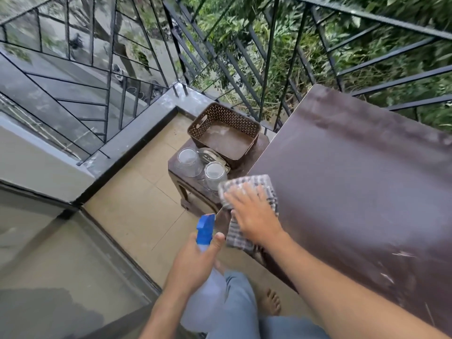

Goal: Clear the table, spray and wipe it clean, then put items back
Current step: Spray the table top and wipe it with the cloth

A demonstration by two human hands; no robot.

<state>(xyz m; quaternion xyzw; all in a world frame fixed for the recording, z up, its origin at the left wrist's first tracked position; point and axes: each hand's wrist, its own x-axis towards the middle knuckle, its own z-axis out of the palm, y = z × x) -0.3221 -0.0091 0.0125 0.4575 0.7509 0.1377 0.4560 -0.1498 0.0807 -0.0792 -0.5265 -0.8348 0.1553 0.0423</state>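
A dark brown table point(354, 179) fills the right side, its top bare and streaked. My right hand point(254, 214) presses flat on a grey-and-white checked cloth point(247, 187) at the table's near left corner, and part of the cloth hangs over the edge. My left hand point(195, 260) grips a clear spray bottle with a blue nozzle point(205, 228), held off the table to the left, nozzle pointing up and away.
Left of the table stands a low brown stool point(186, 194). It carries a perforated brown basket point(223, 133), two upturned clear glasses point(189, 161) point(215, 174) and a metal item between them. Black railings surround the tiled balcony. My bare foot point(271, 302) is below.
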